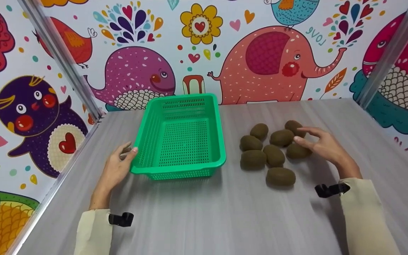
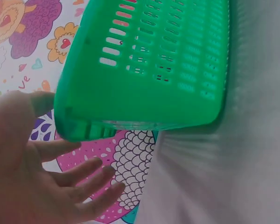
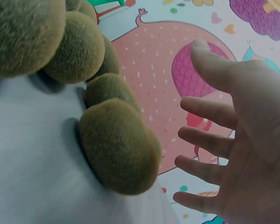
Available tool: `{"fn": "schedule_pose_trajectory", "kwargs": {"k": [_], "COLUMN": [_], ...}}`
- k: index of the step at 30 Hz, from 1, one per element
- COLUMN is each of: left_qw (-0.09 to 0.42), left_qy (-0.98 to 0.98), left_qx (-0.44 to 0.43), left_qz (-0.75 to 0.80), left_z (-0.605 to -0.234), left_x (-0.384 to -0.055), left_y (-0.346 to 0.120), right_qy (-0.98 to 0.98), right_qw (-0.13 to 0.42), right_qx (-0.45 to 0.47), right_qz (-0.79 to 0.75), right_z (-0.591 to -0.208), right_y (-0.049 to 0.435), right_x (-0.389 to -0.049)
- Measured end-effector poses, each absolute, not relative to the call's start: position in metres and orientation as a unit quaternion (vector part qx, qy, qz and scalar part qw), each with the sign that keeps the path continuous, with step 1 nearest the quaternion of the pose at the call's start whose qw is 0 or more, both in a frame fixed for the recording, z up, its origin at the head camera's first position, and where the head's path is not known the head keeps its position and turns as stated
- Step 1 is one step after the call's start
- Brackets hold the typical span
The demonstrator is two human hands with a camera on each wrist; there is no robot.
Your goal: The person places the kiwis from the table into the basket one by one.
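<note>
A green plastic basket [image 1: 221, 152] with slotted sides and a mesh bottom stands on the table; nothing lies in it. At its near left corner is my left hand [image 1: 116, 166], thumb tip right at the rim. In the left wrist view the fingers [image 2: 79, 175] of that hand spread loosely beside the basket's end. To the right of the basket lie several brown, fuzzy kiwis [image 1: 274, 156] in a loose cluster. My right hand [image 1: 326, 147] hovers at the cluster's right side, fingers extended. In the right wrist view a gap separates its fingertips [image 3: 189, 133] from the nearest kiwi [image 3: 119, 144].
The grey table [image 1: 197, 216] meets a wall [image 1: 200, 60] printed with cartoon animals at the back. Metal posts [image 1: 62, 56] stand at the back corners, and a metal strip runs along the left edge. Black wrist mounts [image 1: 120, 219] sit on both sleeves.
</note>
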State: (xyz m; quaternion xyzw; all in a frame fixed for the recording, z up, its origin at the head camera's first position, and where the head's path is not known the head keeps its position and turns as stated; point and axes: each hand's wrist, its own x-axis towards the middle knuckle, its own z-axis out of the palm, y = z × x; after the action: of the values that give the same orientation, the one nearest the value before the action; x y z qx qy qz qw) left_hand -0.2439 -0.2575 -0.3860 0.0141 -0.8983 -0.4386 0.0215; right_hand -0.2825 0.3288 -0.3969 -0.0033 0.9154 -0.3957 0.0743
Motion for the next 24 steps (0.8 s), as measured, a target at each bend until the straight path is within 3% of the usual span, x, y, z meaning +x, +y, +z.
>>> {"fn": "schedule_pose_trajectory", "kwargs": {"k": [24], "left_qw": [-0.007], "left_qy": [-0.827], "left_qx": [0.062], "left_qz": [-0.559], "left_z": [-0.395], "left_x": [-0.253], "left_y": [-0.259], "right_qy": [0.891], "right_qw": [0.125], "right_qx": [-0.008], "right_qz": [-0.437], "right_z": [-0.432], "right_y": [0.359], "right_x": [-0.285]}}
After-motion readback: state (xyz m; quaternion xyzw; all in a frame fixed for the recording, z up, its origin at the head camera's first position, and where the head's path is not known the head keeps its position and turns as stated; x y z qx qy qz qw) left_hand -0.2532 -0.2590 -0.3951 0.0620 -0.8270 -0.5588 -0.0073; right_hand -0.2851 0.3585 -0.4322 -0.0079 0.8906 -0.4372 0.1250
